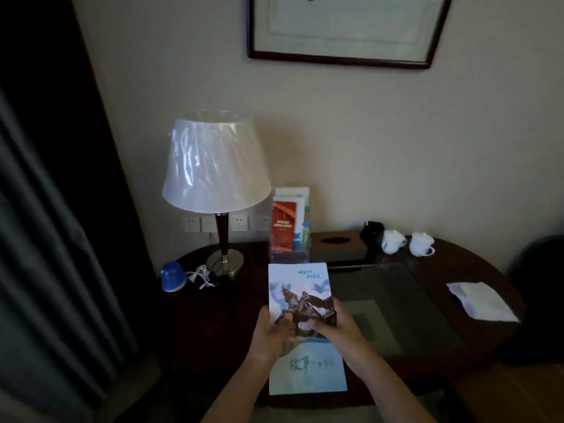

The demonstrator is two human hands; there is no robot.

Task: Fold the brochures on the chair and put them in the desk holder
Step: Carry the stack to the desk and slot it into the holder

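A folded brochure with a horse-rider statue on a pale blue cover is held upright over the near edge of the dark desk. My left hand grips its left side and my right hand grips its right side, thumbs on the cover. Behind it, at the wall, stands the clear desk holder with a red brochure and several others upright in it. The chair is not in view.
A lamp with a wrapped shade stands at the back left, with a blue round object and a white cord beside it. A tissue box, two white cups and a white paper lie to the right.
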